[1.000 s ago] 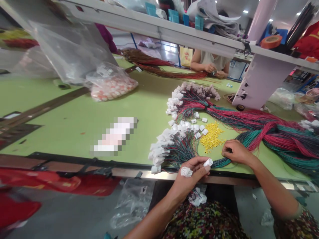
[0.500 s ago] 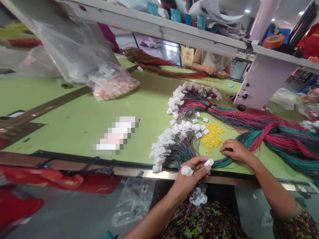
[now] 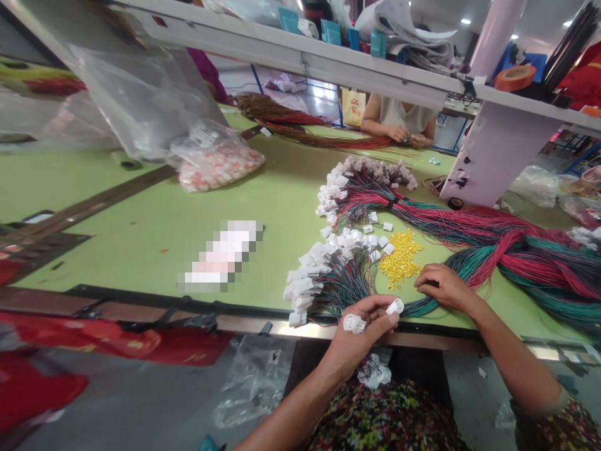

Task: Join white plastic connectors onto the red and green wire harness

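My left hand point(image 3: 364, 322) is closed, pinching a white connector point(image 3: 395, 306) between thumb and fingertips near the table's front edge. A second white connector point(image 3: 354, 324) rests against the back of that hand, near the base of the thumb. My right hand point(image 3: 440, 285) lies at the lower right edge of a pile of small yellow pieces point(image 3: 400, 258). Its thumb and fingers are pressed together, and anything between them is too small to make out. Left of the pile, wires with white connectors point(image 3: 305, 282) fan out. More white connectors point(image 3: 375, 372) hang below my left hand.
Behind lies a thick bundle of red, green and dark wires point(image 3: 436, 222). A plastic bag of orange-and-white pieces point(image 3: 220, 166) and a blurred-out rectangular item point(image 3: 223, 257) are on the left of the green table point(image 3: 154, 200). A shelf point(image 3: 282, 47) crosses overhead. Opposite sits another person point(image 3: 399, 119).
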A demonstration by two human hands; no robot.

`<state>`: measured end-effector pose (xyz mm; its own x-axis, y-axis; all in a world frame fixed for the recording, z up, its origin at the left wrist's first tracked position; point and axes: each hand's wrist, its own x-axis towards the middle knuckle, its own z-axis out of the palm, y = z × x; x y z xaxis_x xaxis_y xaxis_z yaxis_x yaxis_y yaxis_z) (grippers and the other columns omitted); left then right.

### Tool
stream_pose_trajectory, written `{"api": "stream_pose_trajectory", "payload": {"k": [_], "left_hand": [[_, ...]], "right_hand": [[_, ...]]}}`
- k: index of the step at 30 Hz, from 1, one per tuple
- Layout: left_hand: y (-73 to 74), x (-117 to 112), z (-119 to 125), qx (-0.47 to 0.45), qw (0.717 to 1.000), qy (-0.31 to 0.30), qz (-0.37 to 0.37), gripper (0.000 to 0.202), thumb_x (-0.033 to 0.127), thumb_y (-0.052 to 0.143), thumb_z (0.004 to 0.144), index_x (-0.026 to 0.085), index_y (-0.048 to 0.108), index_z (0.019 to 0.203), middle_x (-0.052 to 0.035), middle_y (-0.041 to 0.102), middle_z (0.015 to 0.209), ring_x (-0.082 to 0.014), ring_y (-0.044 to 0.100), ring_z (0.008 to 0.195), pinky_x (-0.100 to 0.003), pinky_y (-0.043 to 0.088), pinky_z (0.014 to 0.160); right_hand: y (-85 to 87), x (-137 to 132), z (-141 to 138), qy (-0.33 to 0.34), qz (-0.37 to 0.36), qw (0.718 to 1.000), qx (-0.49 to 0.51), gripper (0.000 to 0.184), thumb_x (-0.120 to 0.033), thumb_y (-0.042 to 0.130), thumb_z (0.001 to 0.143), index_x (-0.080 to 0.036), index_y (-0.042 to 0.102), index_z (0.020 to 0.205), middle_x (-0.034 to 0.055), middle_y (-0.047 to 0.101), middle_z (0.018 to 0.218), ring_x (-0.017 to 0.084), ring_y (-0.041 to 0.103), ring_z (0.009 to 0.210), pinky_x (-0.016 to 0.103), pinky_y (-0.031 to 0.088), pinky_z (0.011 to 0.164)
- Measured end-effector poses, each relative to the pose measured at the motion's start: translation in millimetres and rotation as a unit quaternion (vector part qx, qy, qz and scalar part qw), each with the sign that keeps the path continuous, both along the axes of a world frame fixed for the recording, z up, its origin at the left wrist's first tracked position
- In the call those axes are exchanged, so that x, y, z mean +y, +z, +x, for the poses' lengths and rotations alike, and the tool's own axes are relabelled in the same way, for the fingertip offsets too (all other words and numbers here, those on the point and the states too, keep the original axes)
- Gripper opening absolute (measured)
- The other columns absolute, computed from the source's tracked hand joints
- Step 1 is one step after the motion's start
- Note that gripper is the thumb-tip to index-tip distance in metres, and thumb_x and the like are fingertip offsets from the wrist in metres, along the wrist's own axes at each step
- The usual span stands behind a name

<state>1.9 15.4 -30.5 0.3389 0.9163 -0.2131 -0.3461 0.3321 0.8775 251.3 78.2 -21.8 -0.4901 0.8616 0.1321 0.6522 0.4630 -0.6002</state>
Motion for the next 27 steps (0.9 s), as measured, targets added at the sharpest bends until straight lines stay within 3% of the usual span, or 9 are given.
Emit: {"api": "stream_pose_trajectory", "payload": {"k": [3,5,8,13,17,27], "left_hand": [[-0.9,-2,1,0.002,0.999,0.025,0.028,0.028,0.027,0.087,0.071,0.018,0.078,0.095,-0.0021,0.077,0.079,-0.0132,0.067,0.070,-0.024,0.054,0.068],[-0.9,-4,0,0.006,0.998,0.044,0.053,0.027,0.025,0.087,0.071,0.018,0.079,0.095,-0.0041,0.080,0.088,-0.0152,0.069,0.077,-0.026,0.055,0.074],[1.4,-7,-1,0.016,0.994,0.061,0.088,0.025,0.025,0.084,0.075,0.020,0.079,0.099,-0.0044,0.080,0.088,-0.0169,0.071,0.078,-0.028,0.057,0.076],[3.7,-8,-5,0.070,0.973,0.087,0.203,0.018,0.022,0.079,0.081,0.020,0.079,0.099,-0.0047,0.076,0.089,-0.0175,0.070,0.078,-0.026,0.057,0.072],[1.4,-8,-4,0.087,0.951,0.105,0.279,0.018,0.018,0.076,0.083,0.022,0.079,0.101,-0.0050,0.076,0.092,-0.0170,0.071,0.081,-0.025,0.057,0.073],[4.5,-8,-3,0.087,0.940,0.119,0.309,0.022,0.011,0.076,0.083,0.024,0.080,0.101,-0.0045,0.078,0.092,-0.0176,0.073,0.083,-0.027,0.059,0.075]], "right_hand": [[14.7,-19,-16,-0.030,0.004,0.998,0.050,0.010,-0.021,0.066,0.095,-0.019,0.075,0.091,0.0040,0.072,0.087,0.018,0.066,0.083,0.031,0.051,0.078],[27.7,-39,-31,-0.051,0.000,0.987,0.154,0.007,-0.023,0.068,0.094,-0.021,0.074,0.092,0.0029,0.071,0.089,0.018,0.066,0.084,0.029,0.051,0.077],[42.3,-67,-53,-0.056,0.021,0.973,0.224,0.008,-0.021,0.065,0.097,-0.023,0.072,0.096,0.0016,0.069,0.090,0.017,0.065,0.085,0.029,0.052,0.078],[42.9,-84,-73,-0.073,0.129,0.970,0.193,0.015,-0.014,0.059,0.099,-0.024,0.070,0.105,0.0031,0.068,0.091,0.018,0.063,0.089,0.032,0.051,0.079],[39.7,-84,-76,-0.062,0.168,0.971,0.156,0.016,-0.014,0.058,0.100,-0.024,0.068,0.108,0.0035,0.068,0.091,0.019,0.062,0.086,0.034,0.050,0.077],[43.9,-88,-74,-0.070,0.159,0.979,0.106,0.018,-0.016,0.058,0.100,-0.028,0.068,0.108,0.0046,0.069,0.091,0.022,0.062,0.086,0.040,0.049,0.076]]}}
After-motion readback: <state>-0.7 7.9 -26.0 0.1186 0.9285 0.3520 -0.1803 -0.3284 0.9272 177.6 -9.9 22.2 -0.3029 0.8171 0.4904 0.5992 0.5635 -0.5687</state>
